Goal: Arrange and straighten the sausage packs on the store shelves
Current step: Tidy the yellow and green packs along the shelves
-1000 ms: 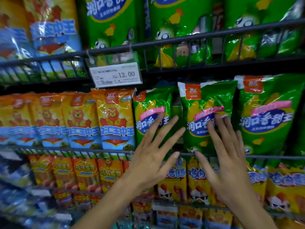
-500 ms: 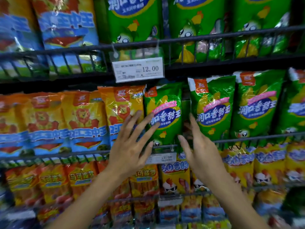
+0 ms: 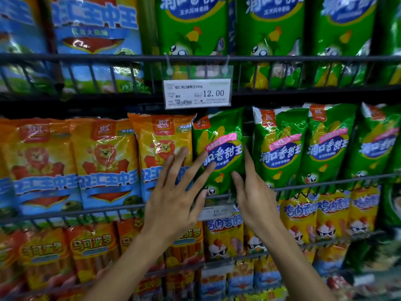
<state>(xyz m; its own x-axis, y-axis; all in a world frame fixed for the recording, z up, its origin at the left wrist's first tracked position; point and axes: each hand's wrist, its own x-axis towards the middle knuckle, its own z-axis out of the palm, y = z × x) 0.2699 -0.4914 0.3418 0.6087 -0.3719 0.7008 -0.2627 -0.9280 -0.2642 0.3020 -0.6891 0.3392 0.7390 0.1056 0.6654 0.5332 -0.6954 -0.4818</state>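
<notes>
Since half a second ago both hands have closed in on the leftmost green sausage pack (image 3: 219,148) at the middle shelf's front rail (image 3: 325,184): left hand (image 3: 173,205) spread wide across its left edge, right hand (image 3: 253,196) flat along its right side, fingertips hidden behind it. Wire store shelves hold orange packs (image 3: 104,161); a price tag (image 3: 197,93) hangs above.

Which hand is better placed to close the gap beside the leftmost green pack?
Right, probably. The right hand stands edge-on at the gap, fingers along the green pack right edge. The left hand lies spread over its left edge and the orange pack.
</notes>
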